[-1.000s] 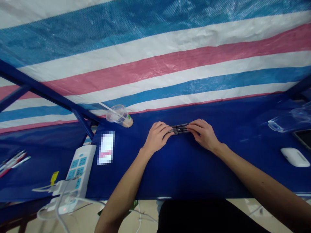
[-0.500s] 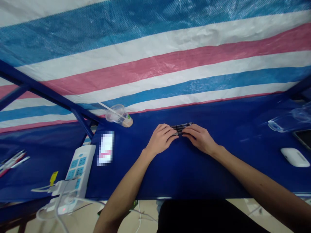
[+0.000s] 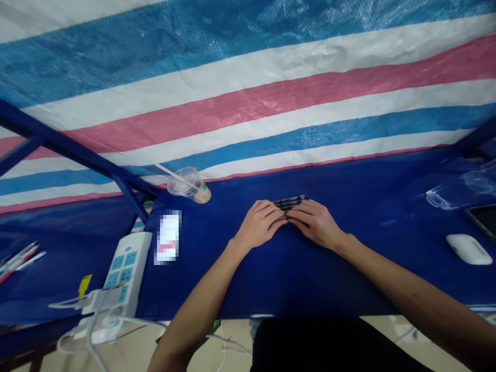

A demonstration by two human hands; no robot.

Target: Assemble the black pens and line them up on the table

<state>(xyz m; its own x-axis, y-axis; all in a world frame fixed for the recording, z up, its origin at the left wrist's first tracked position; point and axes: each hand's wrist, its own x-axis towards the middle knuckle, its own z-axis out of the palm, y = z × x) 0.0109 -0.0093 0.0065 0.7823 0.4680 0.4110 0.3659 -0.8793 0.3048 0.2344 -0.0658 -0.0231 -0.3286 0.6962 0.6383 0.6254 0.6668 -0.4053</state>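
Several dark pens (image 3: 290, 201) lie side by side on the blue tabletop, in the middle of the view. My left hand (image 3: 261, 223) is closed around their left end, with its fingers bent over the top. From the other side my right hand (image 3: 314, 222) grips the right end, thumb below and fingers above. The two hands almost meet at the near side of the bundle. Both ends of the pens are mostly covered by my fingers, so their tips are hard to make out.
Left of my hands are a plastic cup with a straw (image 3: 189, 185), a lit phone (image 3: 168, 237) and a power strip (image 3: 127, 274) with cables. More pens (image 3: 21, 261) lie far left. A white case (image 3: 468, 249), clear bottle (image 3: 461, 191) and dark phone (image 3: 484, 219) lie right.
My right hand has shifted slightly left, bringing its fingertips nearer my left hand's. Both hands stay on the pens.
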